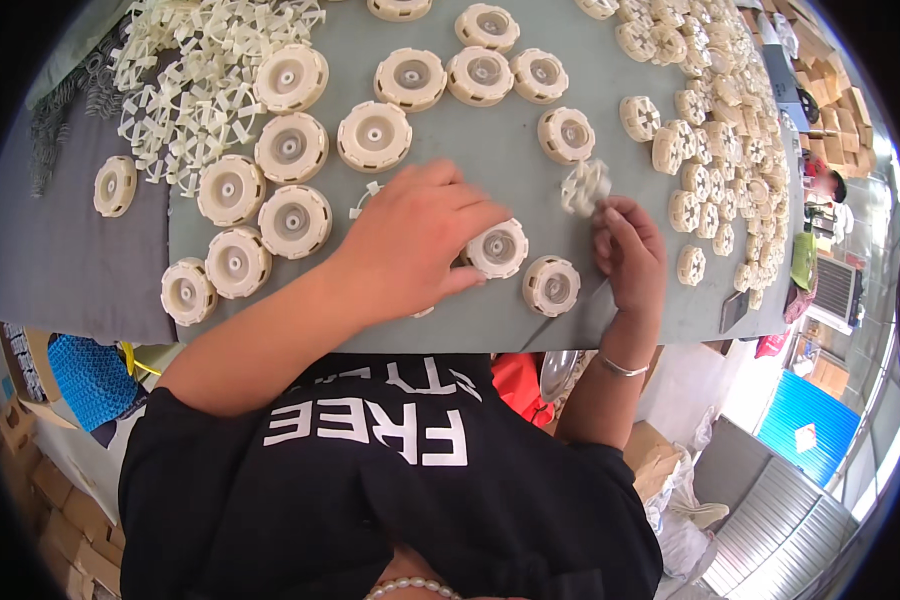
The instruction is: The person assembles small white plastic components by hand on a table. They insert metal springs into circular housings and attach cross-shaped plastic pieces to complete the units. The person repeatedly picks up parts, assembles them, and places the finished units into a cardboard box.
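Observation:
My left hand (pixel 395 240) reaches across the grey table, its thumb and fingers closed on the left edge of a round cream plastic housing (pixel 497 250). My right hand (pixel 632 250) pinches a cream plastic part with a notched rim (pixel 584 188) just off its fingertips; motion smears that part. Between the hands, a similar round housing (pixel 551 286) lies near the table's front edge. Another (pixel 566 135) sits just beyond the notched part. A small white clip-like piece (pixel 367 198) shows partly from behind my left hand.
Several round housings (pixel 295 221) lie to the left and far middle. A heap of white plastic clips (pixel 205 90) fills the far left, beside dark coil springs (pixel 98 85). Many notched cream parts (pixel 715 150) cover the right side. Cardboard boxes (pixel 840 120) stand beyond the table.

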A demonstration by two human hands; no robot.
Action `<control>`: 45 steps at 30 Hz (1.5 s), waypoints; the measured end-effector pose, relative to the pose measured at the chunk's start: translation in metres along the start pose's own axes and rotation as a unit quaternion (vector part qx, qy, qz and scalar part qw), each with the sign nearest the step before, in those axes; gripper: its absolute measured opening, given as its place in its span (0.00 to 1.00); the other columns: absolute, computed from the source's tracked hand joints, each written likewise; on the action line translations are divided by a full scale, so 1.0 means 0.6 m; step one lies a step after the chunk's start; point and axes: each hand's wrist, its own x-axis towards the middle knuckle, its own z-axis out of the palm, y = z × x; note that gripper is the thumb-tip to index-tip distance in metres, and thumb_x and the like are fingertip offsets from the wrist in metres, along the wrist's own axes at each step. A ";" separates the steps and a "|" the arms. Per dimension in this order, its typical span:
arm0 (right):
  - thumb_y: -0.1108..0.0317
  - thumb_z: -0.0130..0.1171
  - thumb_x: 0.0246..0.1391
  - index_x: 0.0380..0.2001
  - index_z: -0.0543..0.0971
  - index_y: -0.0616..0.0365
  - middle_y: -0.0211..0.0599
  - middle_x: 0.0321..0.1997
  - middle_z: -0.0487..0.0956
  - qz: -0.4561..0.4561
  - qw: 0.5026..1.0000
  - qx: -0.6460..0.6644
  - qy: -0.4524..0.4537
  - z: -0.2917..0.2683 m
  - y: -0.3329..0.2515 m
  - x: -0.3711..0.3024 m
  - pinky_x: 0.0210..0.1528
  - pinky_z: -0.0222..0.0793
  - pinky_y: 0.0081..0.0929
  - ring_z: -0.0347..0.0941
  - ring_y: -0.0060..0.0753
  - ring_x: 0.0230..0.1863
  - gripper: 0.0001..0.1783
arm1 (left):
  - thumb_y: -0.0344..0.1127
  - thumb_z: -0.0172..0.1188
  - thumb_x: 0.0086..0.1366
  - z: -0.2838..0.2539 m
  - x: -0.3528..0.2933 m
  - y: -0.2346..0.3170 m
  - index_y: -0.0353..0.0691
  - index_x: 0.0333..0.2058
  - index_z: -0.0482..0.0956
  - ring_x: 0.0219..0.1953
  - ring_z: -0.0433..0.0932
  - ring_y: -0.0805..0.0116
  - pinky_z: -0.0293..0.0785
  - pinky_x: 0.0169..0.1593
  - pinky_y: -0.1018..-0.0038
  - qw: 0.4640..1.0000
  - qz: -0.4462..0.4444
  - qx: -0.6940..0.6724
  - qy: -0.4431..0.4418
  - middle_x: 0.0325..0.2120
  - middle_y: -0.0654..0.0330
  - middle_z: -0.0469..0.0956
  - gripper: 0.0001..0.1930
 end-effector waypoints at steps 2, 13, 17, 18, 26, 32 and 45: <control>0.69 0.59 0.68 0.54 0.83 0.60 0.28 0.33 0.80 -0.034 0.990 -0.125 0.051 -0.002 0.000 -0.005 0.28 0.62 0.15 0.67 0.14 0.25 0.14 | 0.37 0.81 0.45 0.001 -0.002 -0.003 0.43 0.55 0.83 0.52 0.76 0.56 0.75 0.58 0.61 1.000 -0.004 -0.009 -0.002 0.48 0.61 0.84 0.34; 0.72 0.76 0.51 0.56 0.82 0.56 0.34 0.45 0.84 -0.324 0.832 -0.449 -0.012 0.075 -0.015 0.015 0.35 0.75 0.24 0.76 0.24 0.32 0.28 | 0.36 0.81 0.46 0.003 0.001 -0.007 0.41 0.54 0.83 0.54 0.76 0.54 0.75 0.59 0.60 0.999 0.006 -0.039 0.018 0.48 0.58 0.83 0.33; 0.70 0.70 0.62 0.53 0.83 0.61 0.32 0.35 0.84 -0.242 0.941 -0.236 -0.005 0.036 0.006 0.007 0.33 0.73 0.21 0.75 0.19 0.28 0.17 | 0.36 0.80 0.46 0.004 0.001 -0.006 0.41 0.54 0.83 0.54 0.76 0.54 0.75 0.59 0.60 0.999 0.000 -0.049 0.010 0.48 0.58 0.83 0.32; 0.70 0.68 0.65 0.52 0.83 0.62 0.31 0.33 0.84 -0.171 0.977 -0.125 0.000 0.024 0.009 0.001 0.32 0.72 0.21 0.75 0.18 0.27 0.14 | 0.36 0.80 0.46 0.005 0.000 -0.005 0.41 0.54 0.83 0.53 0.76 0.54 0.75 0.59 0.60 0.999 -0.001 -0.048 0.012 0.48 0.58 0.83 0.32; 0.65 0.70 0.61 0.58 0.82 0.60 0.34 0.46 0.82 -0.197 0.858 -0.448 0.158 -0.012 0.007 -0.001 0.34 0.73 0.21 0.75 0.20 0.30 0.23 | 0.36 0.79 0.48 0.011 -0.003 -0.006 0.40 0.55 0.82 0.54 0.76 0.53 0.75 0.59 0.60 0.999 -0.006 -0.042 0.014 0.49 0.58 0.83 0.32; 0.70 0.80 0.45 0.58 0.83 0.60 0.35 0.48 0.82 -0.231 0.874 -0.428 0.018 -0.005 -0.023 -0.008 0.38 0.78 0.24 0.76 0.23 0.33 0.33 | 0.42 0.79 0.51 0.010 -0.002 -0.007 0.39 0.56 0.82 0.54 0.76 0.51 0.75 0.59 0.58 0.998 -0.008 -0.054 0.026 0.49 0.55 0.83 0.33; 0.67 0.83 0.38 0.49 0.86 0.58 0.36 0.45 0.85 -0.357 0.805 -0.474 0.000 0.137 -0.019 -0.099 0.36 0.80 0.30 0.82 0.34 0.35 0.30 | 0.44 0.71 0.63 0.008 0.000 -0.008 0.37 0.54 0.82 0.51 0.76 0.51 0.75 0.56 0.58 0.998 -0.019 -0.049 0.042 0.46 0.54 0.83 0.24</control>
